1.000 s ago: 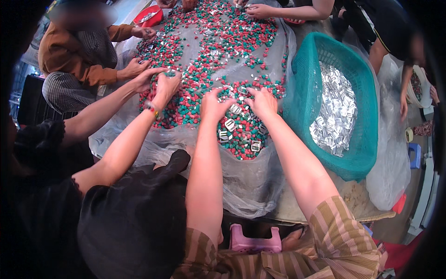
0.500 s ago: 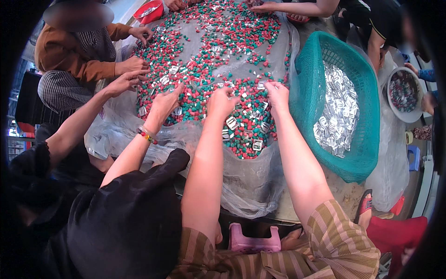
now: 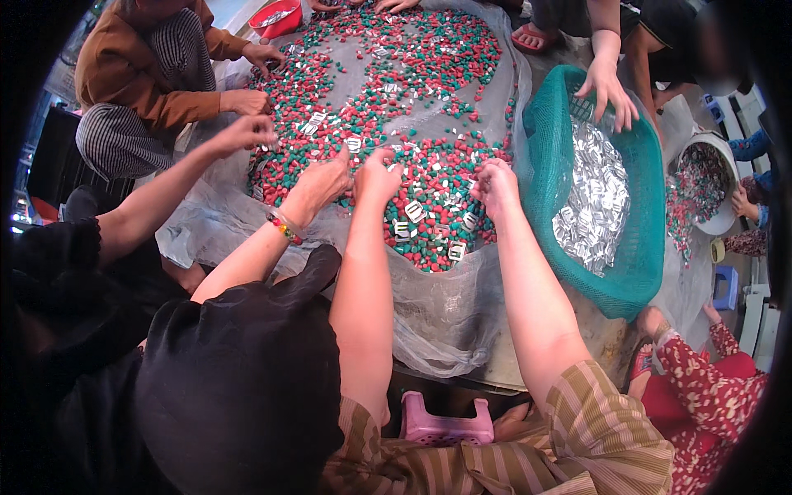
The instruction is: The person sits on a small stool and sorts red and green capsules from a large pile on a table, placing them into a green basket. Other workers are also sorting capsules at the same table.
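Small red and green pieces (image 3: 429,157) lie thickly over a translucent sheet, mixed with flat silver-white pieces (image 3: 415,211) that have slots in them. My left hand (image 3: 378,177) is over the near part of the spread, its fingers curled together; what they hold, if anything, is hidden. Close beside it on the left is a co-worker's hand (image 3: 320,183) with a beaded bracelet. My right hand (image 3: 497,188) hovers at the right edge of the pieces, fingers pinched, with a small pale silver-white bit showing at the fingertips.
On the right stands a green mesh-lined basket (image 3: 652,247) holding many silver-white pieces, with another person's hand (image 3: 608,95) over it. Farther right, a person tips a white bucket (image 3: 726,148) of mixed pieces. A red bowl (image 3: 268,25) stands far left; a pink stool (image 3: 445,427) is below.
My right hand has drawn back slightly from the pile; my left hand has shifted left. Another person's hand has come over the basket. The white bucket has tipped, spilling pieces.
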Demonstrator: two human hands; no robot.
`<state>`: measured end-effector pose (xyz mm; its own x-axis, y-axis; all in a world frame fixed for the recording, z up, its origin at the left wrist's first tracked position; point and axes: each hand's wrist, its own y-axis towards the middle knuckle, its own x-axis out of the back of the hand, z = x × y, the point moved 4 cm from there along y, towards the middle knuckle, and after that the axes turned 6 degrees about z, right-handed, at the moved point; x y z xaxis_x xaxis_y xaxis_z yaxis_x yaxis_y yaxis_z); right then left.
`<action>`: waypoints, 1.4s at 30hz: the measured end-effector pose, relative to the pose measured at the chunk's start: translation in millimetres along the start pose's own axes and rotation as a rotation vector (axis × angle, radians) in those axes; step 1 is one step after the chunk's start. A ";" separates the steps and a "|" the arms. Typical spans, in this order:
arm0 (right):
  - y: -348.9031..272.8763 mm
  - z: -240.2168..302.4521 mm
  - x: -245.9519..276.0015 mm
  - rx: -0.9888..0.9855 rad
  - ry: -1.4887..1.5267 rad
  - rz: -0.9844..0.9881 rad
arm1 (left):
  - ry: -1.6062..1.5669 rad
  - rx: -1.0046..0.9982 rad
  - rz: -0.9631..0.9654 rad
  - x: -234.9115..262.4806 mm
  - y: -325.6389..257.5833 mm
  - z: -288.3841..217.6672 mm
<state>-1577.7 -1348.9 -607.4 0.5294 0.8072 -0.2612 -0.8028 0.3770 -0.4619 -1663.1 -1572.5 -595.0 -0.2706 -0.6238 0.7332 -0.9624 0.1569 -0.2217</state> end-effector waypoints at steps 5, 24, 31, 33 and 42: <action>8.5 -16.5 9.0 0.356 -1.217 -0.209 | 0.142 0.144 0.040 -6.6 -7.7 -18.1; -34.8 2.2 -24.7 0.245 -1.329 0.093 | -0.154 -0.086 0.110 20.8 -57.2 -2.1; -37.0 -2.9 -36.4 0.103 -1.400 0.125 | 0.369 0.029 0.491 -1.7 -83.0 -5.8; -22.3 -9.8 -23.1 0.054 -1.346 0.161 | 0.291 0.019 0.457 -1.9 -82.6 -7.9; -39.4 -3.4 -18.4 0.097 -1.298 0.051 | -1.258 -0.074 0.626 -5.0 -78.6 -19.1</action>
<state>-1554.8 -1380.1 -587.2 -0.1084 0.6486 0.7533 -0.8594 0.3198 -0.3990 -1586.6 -1567.1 -568.9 -0.4853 -0.6883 -0.5392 -0.7012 0.6748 -0.2302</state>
